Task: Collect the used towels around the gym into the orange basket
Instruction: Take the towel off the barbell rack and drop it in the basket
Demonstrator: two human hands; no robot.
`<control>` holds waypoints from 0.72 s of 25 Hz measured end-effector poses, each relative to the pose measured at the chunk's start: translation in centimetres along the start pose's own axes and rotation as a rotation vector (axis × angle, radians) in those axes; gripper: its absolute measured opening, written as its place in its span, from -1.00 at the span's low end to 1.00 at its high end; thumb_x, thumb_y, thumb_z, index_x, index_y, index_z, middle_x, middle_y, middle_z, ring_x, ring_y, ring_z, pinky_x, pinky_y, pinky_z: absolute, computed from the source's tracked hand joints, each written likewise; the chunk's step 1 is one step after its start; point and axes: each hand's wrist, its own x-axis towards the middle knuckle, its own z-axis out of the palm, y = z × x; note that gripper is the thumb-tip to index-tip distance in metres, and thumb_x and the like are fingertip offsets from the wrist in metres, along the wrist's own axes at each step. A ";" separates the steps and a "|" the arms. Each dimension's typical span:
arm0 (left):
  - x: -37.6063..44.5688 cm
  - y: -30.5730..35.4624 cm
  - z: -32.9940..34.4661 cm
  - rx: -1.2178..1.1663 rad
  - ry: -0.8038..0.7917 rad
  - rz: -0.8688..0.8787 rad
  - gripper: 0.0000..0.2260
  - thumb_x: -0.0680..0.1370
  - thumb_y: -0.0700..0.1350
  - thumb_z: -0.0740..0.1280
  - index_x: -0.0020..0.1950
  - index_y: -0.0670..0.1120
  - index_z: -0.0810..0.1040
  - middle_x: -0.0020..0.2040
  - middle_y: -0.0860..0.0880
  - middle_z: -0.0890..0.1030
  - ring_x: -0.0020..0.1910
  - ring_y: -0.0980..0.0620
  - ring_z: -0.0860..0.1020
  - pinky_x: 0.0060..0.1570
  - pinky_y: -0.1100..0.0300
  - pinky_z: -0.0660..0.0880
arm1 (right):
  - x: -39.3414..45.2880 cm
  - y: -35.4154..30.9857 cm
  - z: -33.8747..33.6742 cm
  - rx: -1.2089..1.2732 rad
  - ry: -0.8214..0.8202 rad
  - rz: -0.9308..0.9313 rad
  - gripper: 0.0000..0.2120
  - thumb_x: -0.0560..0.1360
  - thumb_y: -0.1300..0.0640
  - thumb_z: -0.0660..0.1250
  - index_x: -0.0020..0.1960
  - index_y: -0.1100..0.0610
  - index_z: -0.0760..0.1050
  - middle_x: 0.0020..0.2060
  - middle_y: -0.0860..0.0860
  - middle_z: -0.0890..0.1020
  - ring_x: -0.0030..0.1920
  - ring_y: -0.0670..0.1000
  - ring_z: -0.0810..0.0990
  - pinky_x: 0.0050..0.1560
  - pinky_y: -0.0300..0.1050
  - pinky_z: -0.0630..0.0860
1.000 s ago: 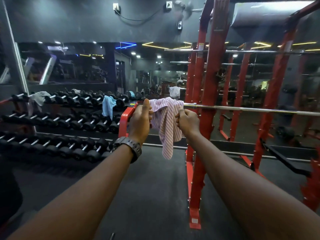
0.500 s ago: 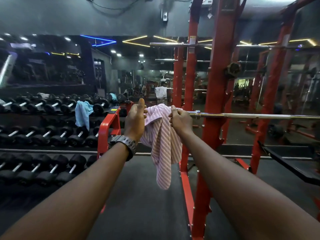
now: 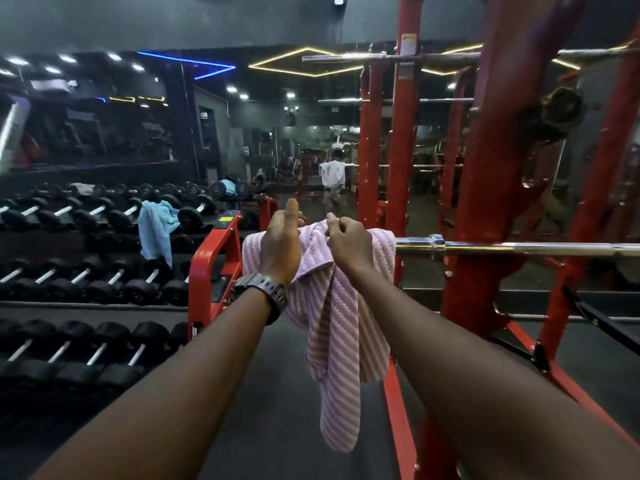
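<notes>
Dark mirrored gym walls stood behind a red rack point(image 3: 491, 202), where a pink striped towel point(image 3: 337, 327) hung limp and crumpled off the end of a chrome barbell point(image 3: 519, 248); the left hand point(image 3: 281, 244) and right hand point(image 3: 349, 244) both pinched its top edge

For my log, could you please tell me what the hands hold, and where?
Both hands, left and right, grip the pink striped cloth towel at its bunched top edge.
</notes>
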 end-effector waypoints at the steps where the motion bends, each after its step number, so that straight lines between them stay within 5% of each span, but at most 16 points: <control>1: 1.2 -0.7 0.2 0.001 0.008 0.007 -0.57 0.66 0.26 0.03 0.01 0.00 0.54 -0.05 0.04 0.63 0.05 -0.04 0.60 0.23 -0.10 0.49 | 0.8 0.2 0.6 -0.092 0.039 -0.033 -0.59 0.61 -0.20 0.18 -0.12 0.10 0.55 -0.14 0.11 0.69 -0.03 0.20 0.64 -0.03 0.09 0.55; 4: 4.1 -2.0 0.4 0.028 0.045 0.059 -0.59 0.67 0.23 0.04 -0.01 0.00 0.54 -0.03 -0.01 0.64 0.00 0.01 0.59 0.10 0.00 0.48 | 2.5 0.5 2.2 -0.547 0.063 -0.162 -0.29 0.41 -0.53 0.13 0.31 -0.04 0.43 0.30 0.14 0.50 0.33 0.24 0.42 0.26 0.29 0.41; 6: 5.4 -2.7 0.5 0.049 0.082 0.102 -0.61 0.69 0.18 0.06 -0.04 -0.02 0.54 -0.06 -0.01 0.61 -0.09 0.10 0.54 0.00 0.09 0.41 | 3.5 0.6 3.3 -0.688 -0.157 -0.105 0.00 0.22 -0.68 0.05 0.56 -0.23 0.11 0.58 0.18 0.11 0.56 0.34 0.06 0.37 0.56 0.09; 8: 5.9 -3.1 0.5 0.063 0.084 0.132 -0.58 0.68 0.18 0.06 -0.02 -0.09 0.56 -0.06 -0.04 0.62 -0.10 0.10 0.53 -0.03 0.11 0.41 | 3.9 1.5 4.4 -0.815 -0.317 -0.076 -0.04 0.30 -0.61 0.17 0.59 -0.29 -0.01 0.62 0.18 -0.07 0.58 0.38 -0.06 0.37 0.62 -0.01; 12: 5.9 -3.9 0.4 0.081 0.068 0.118 -0.47 0.61 0.28 0.03 0.00 -0.13 0.56 -0.11 -0.03 0.62 -0.10 0.05 0.57 -0.04 0.13 0.45 | 4.1 4.0 4.4 -0.948 -0.033 -0.345 -0.66 0.58 0.07 0.24 0.35 -0.10 0.42 0.34 0.12 0.41 0.29 0.25 0.42 0.22 0.29 0.41; 18: 4.0 -0.2 0.4 0.104 0.052 0.163 -0.32 0.50 0.43 -0.03 -0.01 -0.14 0.55 -0.09 -0.11 0.65 -0.06 -0.08 0.61 0.09 -0.10 0.52 | 4.2 0.9 -1.3 -0.598 0.146 -0.387 -0.66 0.52 0.27 0.27 0.24 0.01 0.51 0.10 0.14 0.53 0.04 0.27 0.58 -0.11 0.08 0.52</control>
